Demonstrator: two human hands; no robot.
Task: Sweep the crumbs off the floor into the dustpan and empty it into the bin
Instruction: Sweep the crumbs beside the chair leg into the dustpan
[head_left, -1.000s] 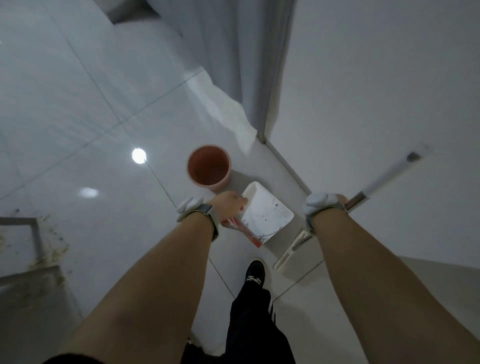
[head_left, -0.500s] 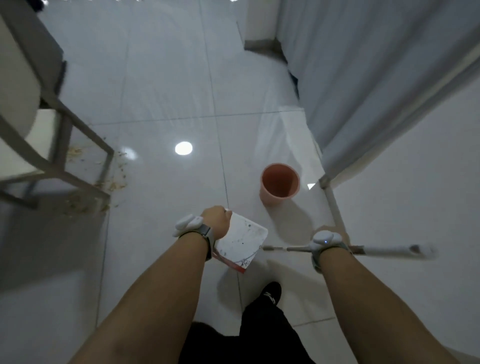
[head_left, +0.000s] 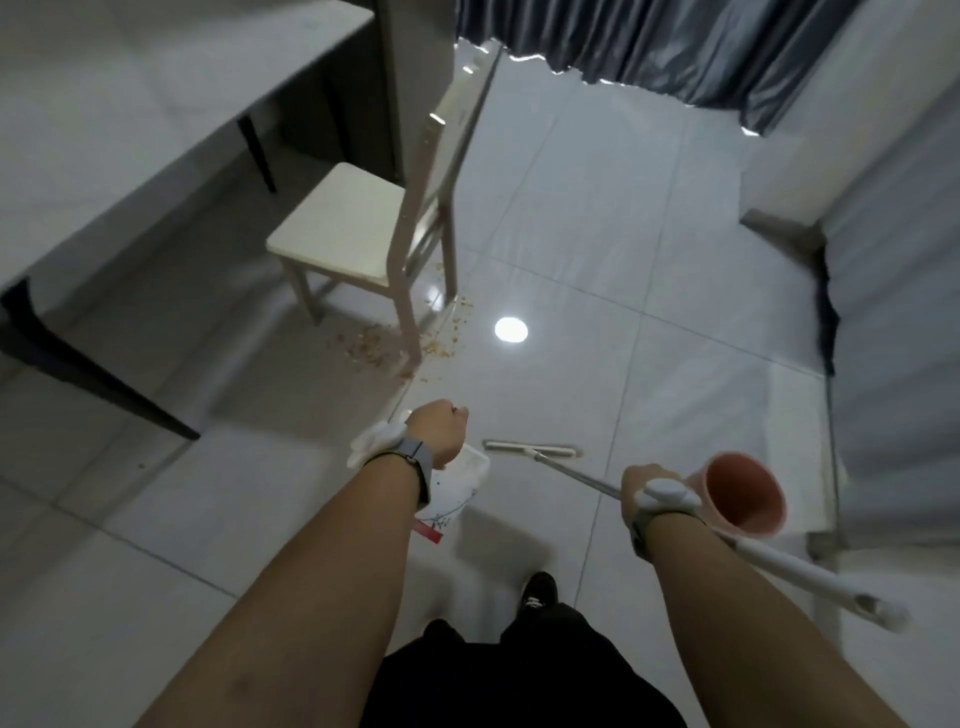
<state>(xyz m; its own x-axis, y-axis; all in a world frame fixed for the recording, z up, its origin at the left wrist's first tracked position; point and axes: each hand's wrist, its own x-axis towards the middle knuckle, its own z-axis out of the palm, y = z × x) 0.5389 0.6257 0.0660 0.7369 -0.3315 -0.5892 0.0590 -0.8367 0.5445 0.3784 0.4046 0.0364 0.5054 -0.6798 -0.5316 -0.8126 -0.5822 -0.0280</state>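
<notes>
By the chair (head_left: 363, 228) legs: crumbs (head_left: 374, 343) unswept. Left hand (head_left: 439, 431) grips dustpan (head_left: 457, 488), right hand (head_left: 649, 486) grips broom (head_left: 535, 451); bin (head_left: 743, 493) just beside it. Risk: chair legs block the broom, scattering crumbs under the bench (head_left: 156, 104).

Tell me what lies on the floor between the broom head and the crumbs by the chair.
Head view: bare glossy tile between the broom head and the crumbs. Only a few stray bits trail off near the chair leg.
</notes>
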